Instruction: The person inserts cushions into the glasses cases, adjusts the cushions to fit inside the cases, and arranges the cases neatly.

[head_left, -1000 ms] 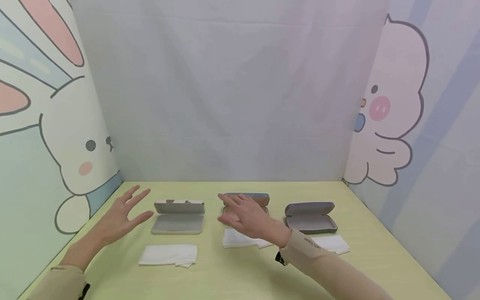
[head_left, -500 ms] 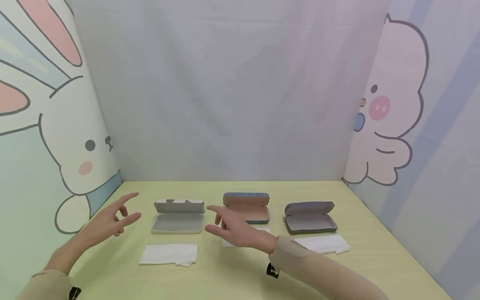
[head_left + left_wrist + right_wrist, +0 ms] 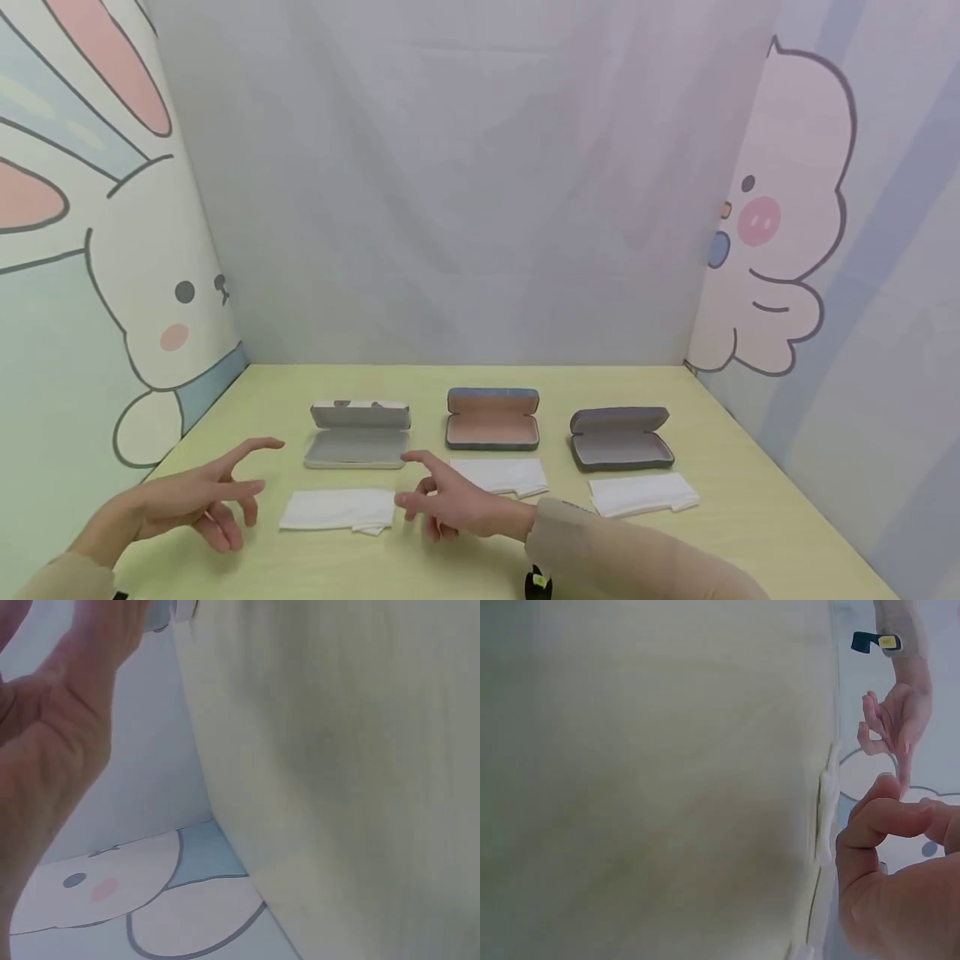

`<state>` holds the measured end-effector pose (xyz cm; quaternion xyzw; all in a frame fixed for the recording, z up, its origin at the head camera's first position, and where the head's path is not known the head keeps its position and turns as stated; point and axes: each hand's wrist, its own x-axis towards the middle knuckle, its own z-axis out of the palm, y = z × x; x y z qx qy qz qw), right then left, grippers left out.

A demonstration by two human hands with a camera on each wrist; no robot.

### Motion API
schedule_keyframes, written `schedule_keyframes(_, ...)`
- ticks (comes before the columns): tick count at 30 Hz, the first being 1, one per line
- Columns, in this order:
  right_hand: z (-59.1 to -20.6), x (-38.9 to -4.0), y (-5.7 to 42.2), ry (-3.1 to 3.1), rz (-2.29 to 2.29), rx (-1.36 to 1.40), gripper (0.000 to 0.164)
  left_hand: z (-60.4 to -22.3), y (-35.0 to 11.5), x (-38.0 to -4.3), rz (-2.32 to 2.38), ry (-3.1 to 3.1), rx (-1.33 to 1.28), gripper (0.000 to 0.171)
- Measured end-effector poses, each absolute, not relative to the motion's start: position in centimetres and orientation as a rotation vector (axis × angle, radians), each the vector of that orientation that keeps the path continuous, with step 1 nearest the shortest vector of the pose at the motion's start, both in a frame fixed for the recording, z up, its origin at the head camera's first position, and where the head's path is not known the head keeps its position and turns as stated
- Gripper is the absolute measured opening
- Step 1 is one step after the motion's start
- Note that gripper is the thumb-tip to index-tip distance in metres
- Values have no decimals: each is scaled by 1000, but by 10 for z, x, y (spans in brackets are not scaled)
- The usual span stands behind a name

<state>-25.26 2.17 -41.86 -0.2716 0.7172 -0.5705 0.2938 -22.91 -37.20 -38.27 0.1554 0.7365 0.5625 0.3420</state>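
In the head view my left hand (image 3: 191, 500) hovers left of a folded white cloth (image 3: 326, 510), index finger extended and the others loosely bent. My right hand (image 3: 461, 500) is at that cloth's right edge, its thumb tip overlapping the edge and its index fingertip near the corner of an open glasses case with a pale grey inside (image 3: 356, 447). Neither hand holds anything. The right wrist view shows the right hand (image 3: 904, 870) with bent fingers over the table, the left hand (image 3: 904, 716) beyond it. In the left wrist view the left hand (image 3: 56, 727) is partly cut off.
Behind stand an open glasses case with a pink lining (image 3: 492, 431) and a dark grey open glasses case (image 3: 621, 447). A second folded cloth (image 3: 501, 475) and a third folded cloth (image 3: 643, 493) lie before them. Printed curtains surround the yellow-green table (image 3: 420, 567).
Both hands have come down toward the table's front. The right hand has also moved left, uncovering the pink-lined case and most of the middle cloth. Cases and cloths stay in place.
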Motion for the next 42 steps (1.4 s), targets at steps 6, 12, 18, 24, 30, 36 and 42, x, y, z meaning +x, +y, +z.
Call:
schedule_keyframes(6,-429,-241,14,1695,-1606,-555,67,-402,-368,-223,1533,1615,318,65)
schedule_keyframes(12,-432,-232,7,1556,-1664,-439,70,-414,-362,-222,1595,1511,314,61)
schedule_keyframes(18,-438,-230,-1,1530,-1700,-339,72,-421,-357,-221,1637,1428,290,61)
schedule_keyframes(24,-441,-234,-9,1497,-1730,-249,69,-425,-352,-222,1677,1389,239,67)
schedule_keyframes(30,-437,-234,-13,1490,-1741,-194,65,-427,-349,-223,1690,1399,216,69)
schedule_keyframes(36,-435,-235,-18,1510,-1745,-155,63,-429,-346,-225,1722,1372,225,67)
schedule_keyframes(42,-435,-236,-22,1557,-1757,-129,58,-430,-340,-227,1760,1368,212,52)
